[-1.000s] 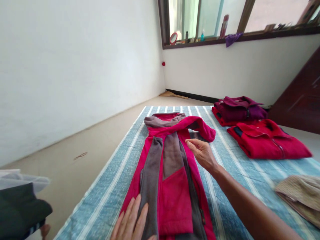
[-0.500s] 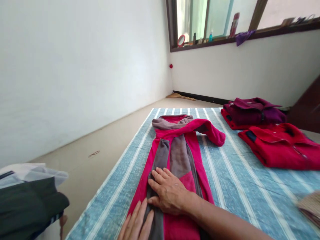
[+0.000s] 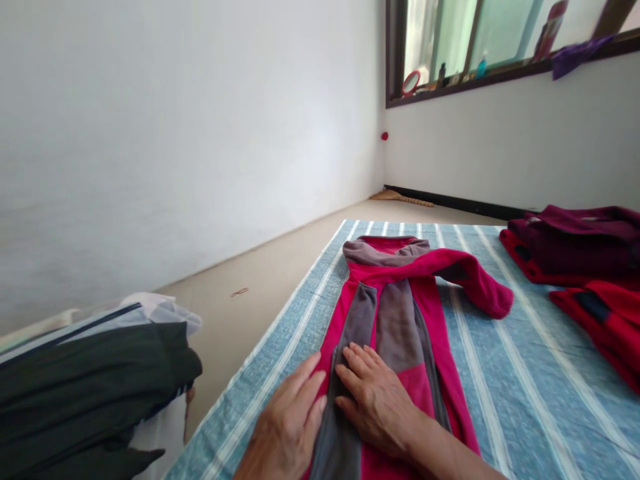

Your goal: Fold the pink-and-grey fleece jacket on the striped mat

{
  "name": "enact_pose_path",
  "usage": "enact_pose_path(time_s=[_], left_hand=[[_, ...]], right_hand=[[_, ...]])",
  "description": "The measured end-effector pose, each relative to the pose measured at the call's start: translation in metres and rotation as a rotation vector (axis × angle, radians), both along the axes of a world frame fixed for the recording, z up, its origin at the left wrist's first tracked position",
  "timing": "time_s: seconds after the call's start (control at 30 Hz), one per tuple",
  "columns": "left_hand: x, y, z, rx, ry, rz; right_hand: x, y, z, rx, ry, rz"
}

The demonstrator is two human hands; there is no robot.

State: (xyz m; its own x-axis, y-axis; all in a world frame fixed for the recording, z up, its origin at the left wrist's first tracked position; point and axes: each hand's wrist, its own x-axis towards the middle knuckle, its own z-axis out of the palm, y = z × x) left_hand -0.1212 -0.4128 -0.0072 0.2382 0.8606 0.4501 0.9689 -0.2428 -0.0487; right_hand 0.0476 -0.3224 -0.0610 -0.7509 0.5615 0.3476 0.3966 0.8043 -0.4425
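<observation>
A pink and grey fleece jacket [image 3: 400, 300] lies folded lengthwise on a blue striped mat [image 3: 525, 387], one pink sleeve [image 3: 470, 273] thrown across it near the collar. My left hand [image 3: 290, 420] rests flat, palm down, on the jacket's near left edge. Right beside it my right hand [image 3: 375, 397] lies flat on the grey panel, fingers together and pointing away from me. Neither hand grips the cloth.
Folded maroon and red garments [image 3: 575, 243] are stacked at the mat's right side. A pile of dark and white clothes [image 3: 85, 380] sits at the left on the bare floor [image 3: 280, 273]. White walls close the far corner; a window sill [image 3: 500, 67] holds bottles.
My right hand came back from the sleeve to the jacket's near part and now lies flat beside the left. The view has swung left, so the folded stack sits further right.
</observation>
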Motion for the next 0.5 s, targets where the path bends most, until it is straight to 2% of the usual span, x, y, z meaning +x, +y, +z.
enact_pose_path(time_s=[0.1,0.2,0.27,0.37,0.43,0.5], left_hand=[[-0.003,0.045,-0.004,-0.085,-0.066,0.077],[-0.003,0.075,-0.023,-0.245,-0.087,0.097],[-0.005,0.083,-0.039,-0.340,-0.084,0.071],[-0.010,0.081,-0.058,-0.344,-0.069,0.077],[-0.013,0.078,-0.062,-0.318,-0.071,0.089],[-0.014,0.080,-0.059,-0.310,-0.099,0.101]], right_hand=[[0.000,0.000,0.001,0.000,0.003,0.005],[-0.002,-0.001,0.000,-0.007,0.015,0.004],[-0.005,-0.001,-0.005,0.017,0.049,-0.010],[-0.012,-0.001,-0.015,0.106,0.129,-0.053],[-0.016,0.000,-0.023,0.179,0.185,-0.082],[-0.019,0.001,-0.028,0.249,0.240,-0.095]])
